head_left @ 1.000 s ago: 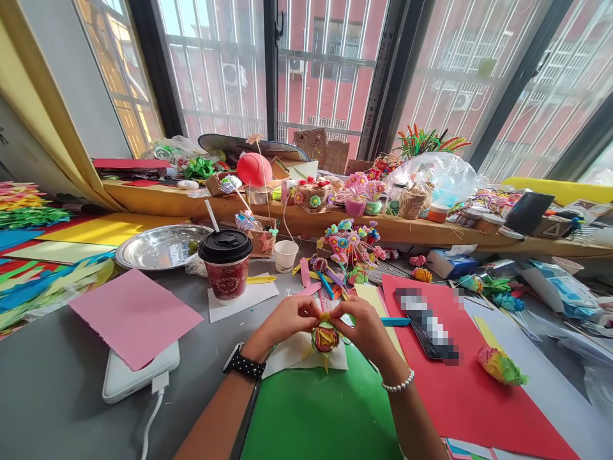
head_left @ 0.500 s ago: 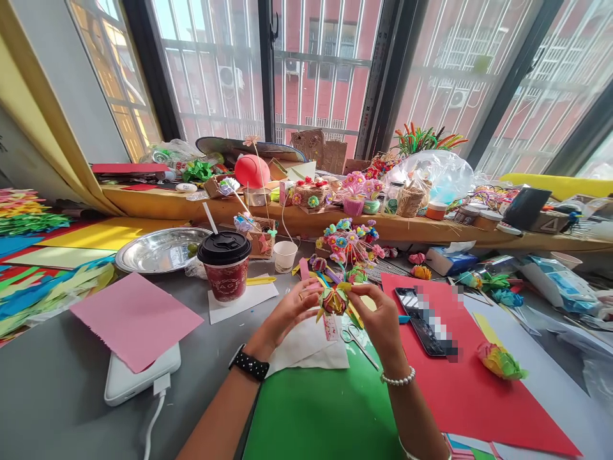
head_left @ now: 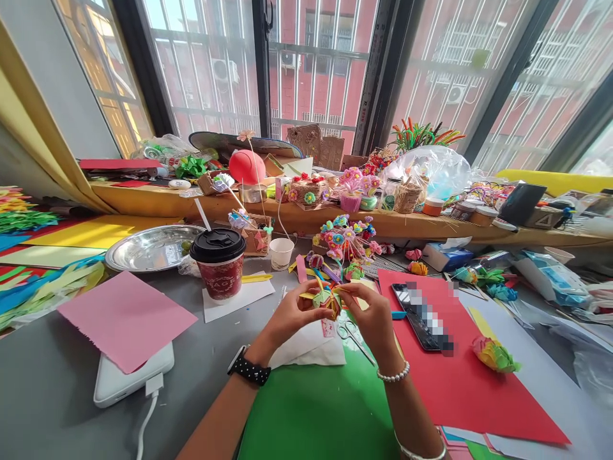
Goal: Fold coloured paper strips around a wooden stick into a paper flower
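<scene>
Both of my hands hold a small folded paper flower (head_left: 326,299) of red, yellow and green paper just above the grey table (head_left: 57,409). My left hand (head_left: 292,314), with a black watch on its wrist, pinches the flower from the left. My right hand (head_left: 370,314), with a pearl bracelet on its wrist, pinches it from the right. Under the hands lie a white paper sheet (head_left: 306,345), small scissors (head_left: 348,332) and a green card sheet (head_left: 320,415).
A red lidded coffee cup (head_left: 219,263) stands left of the hands. A pink sheet (head_left: 125,318) lies on a white power bank (head_left: 129,377). A phone (head_left: 417,314) and another paper flower (head_left: 494,355) lie on a red sheet (head_left: 460,383). A steel tray (head_left: 149,248) and craft clutter lie behind.
My hands lifted the paper flower up off the white sheet and away from me, uncovering the scissors. They now turn it between the fingertips.
</scene>
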Demonstrator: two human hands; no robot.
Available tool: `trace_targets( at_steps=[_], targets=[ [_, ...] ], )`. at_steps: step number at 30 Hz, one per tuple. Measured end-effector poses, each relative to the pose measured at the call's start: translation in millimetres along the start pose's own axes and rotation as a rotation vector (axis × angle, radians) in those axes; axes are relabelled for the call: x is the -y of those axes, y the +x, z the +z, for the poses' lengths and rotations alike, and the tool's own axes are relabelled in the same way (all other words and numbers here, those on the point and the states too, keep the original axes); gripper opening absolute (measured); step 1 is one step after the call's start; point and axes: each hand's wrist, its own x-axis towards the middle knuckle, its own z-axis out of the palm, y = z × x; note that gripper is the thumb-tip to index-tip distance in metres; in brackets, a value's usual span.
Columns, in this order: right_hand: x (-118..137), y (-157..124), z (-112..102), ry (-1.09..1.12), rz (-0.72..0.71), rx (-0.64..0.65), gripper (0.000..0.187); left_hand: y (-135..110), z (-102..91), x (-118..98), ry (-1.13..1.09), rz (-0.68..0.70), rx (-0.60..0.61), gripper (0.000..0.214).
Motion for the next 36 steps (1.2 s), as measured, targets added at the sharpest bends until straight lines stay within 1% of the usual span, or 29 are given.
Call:
trace_targets(
  at_steps=[2,5,7,8,10,12,14,17,20,24,26,30,33,36],
  targets=[
    [1,-2,2,-0.064,-0.054,-0.054,0.012,-1,3.6,0,-0.03,0.012,-0.006,0.055],
    [4,-4,5,-0.149,-0.14,-0.13,0.013,-1,7.8,0,-0.134,0.034,-0.01,0.053],
    [5,-5,6,-0.14,-0.141,-0.16,0.014,-1,9.5,1,-0.222,0.044,-0.042,0.053],
    [5,-5,7,-0.103,-0.109,-0.16,0.014,-1,10.1,1,-0.261,0.043,-0.065,0.052],
    [4,-5,7,0.025,-0.01,-0.116,0.017,0,11.3,3,-0.326,0.032,-0.111,0.047],
    [2,-4,7,0.175,0.079,-0.041,0.021,-1,12.8,3,-0.395,0.025,-0.14,0.043],
    [1,-2,6,0.281,0.111,0.027,0.022,-1,14.8,2,-0.476,0.029,-0.131,0.037],
    [0,-2,5,0.321,0.13,0.055,0.02,-2,18.6,1,-0.572,0.03,-0.076,0.027],
    [-1,-2,6,0.269,0.161,0.007,0.019,-1,23.0,3,-0.582,-0.004,-0.101,0.027],
    [-3,-3,7,0.187,0.177,-0.054,0.017,-1,27.8,7,-0.523,-0.008,-0.199,0.039],
    [-2,-3,7,0.17,0.163,-0.049,0.017,-1,28.5,8,-0.514,0.004,-0.222,0.042],
    [2,-3,5,0.16,0.12,-0.015,0.018,-1,28.1,8,-0.577,0.004,-0.224,0.041],
    [3,-3,6,0.133,0.119,-0.059,0.017,-2,29.9,9,-0.602,0.01,-0.209,0.039],
    [1,-4,8,0.096,0.143,-0.115,0.018,-3,33.5,10,-0.578,0.044,-0.203,0.039]
  ],
)
